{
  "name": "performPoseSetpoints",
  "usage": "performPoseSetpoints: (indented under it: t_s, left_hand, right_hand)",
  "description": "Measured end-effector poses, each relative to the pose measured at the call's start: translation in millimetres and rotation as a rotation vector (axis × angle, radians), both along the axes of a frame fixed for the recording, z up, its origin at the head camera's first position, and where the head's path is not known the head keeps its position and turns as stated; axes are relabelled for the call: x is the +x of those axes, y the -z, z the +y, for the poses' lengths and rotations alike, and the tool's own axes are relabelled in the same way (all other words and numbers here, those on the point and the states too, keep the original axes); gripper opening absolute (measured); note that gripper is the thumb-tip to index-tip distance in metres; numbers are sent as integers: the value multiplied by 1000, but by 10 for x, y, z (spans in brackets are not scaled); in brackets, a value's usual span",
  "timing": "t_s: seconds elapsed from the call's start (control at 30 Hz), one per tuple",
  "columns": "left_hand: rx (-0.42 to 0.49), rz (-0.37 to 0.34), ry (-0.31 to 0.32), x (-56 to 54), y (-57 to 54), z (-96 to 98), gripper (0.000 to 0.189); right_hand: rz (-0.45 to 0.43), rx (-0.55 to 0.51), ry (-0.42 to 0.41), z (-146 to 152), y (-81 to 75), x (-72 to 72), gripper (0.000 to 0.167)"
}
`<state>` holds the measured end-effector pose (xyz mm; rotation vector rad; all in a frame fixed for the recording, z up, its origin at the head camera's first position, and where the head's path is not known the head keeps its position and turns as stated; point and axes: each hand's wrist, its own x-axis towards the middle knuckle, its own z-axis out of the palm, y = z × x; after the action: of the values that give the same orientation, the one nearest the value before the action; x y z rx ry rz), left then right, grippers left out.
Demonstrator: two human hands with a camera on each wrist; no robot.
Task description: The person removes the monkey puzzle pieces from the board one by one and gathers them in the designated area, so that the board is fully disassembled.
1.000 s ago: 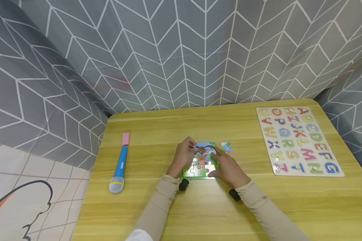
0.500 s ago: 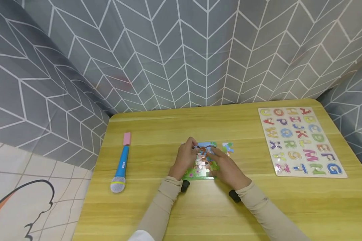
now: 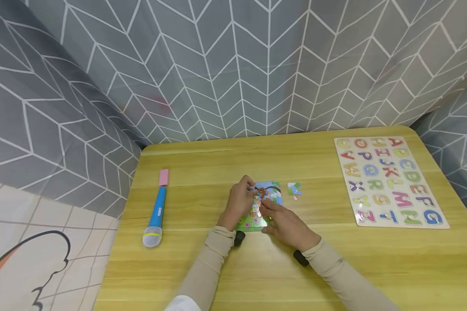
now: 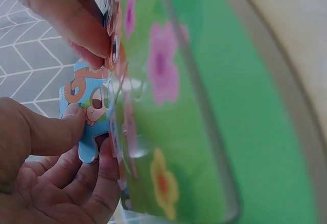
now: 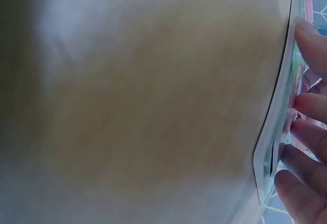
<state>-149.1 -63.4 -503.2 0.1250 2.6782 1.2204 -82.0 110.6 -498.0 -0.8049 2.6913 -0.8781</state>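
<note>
A jigsaw puzzle (image 3: 251, 223) with a green frame and a cartoon animal picture lies on the table, partly covered by both hands. At its left side, my left hand (image 3: 238, 205) pinches a blue puzzle piece (image 4: 76, 92) with a brown swirl between thumb and fingers, close over the puzzle's upper part. From the right, my right hand (image 3: 289, 223) reaches over the puzzle. Its extended fingers (image 5: 311, 106) touch the assembled pieces, with the fingertips spread along the puzzle's surface in the right wrist view.
Loose puzzle pieces (image 3: 295, 189) lie just right of the puzzle. A letter board (image 3: 393, 181) covers the table's right side. A blue toy microphone (image 3: 155, 214) and a pink block (image 3: 164, 177) are at left. A grey curtain (image 3: 249, 69) hangs behind the wooden table (image 3: 194, 164).
My right hand has shifted left and inward over the puzzle's middle, uncovering its right edge. White gaps in the lower picture now show filled with pieces. The left hand stays at the upper left.
</note>
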Motion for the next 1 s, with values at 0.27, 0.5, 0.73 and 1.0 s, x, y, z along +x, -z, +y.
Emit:
performPoseSetpoints:
  t_s: [0.27, 0.5, 0.73, 1.0]
  left_hand:
    - [-6, -38, -6, -19, -9, 19, 13]
    - [-4, 26, -28, -26, 55, 25, 12]
    - [16, 63, -43, 35, 119, 33, 10]
    - [-52, -28, 71, 8, -36, 15, 20]
  right_hand:
    - [-7, 13, 54, 8, -27, 40, 70]
    - [28, 21, 70, -46, -25, 81, 68]
    - [71, 20, 68, -57, 26, 93, 66]
    - [54, 29, 46, -41, -20, 60, 66]
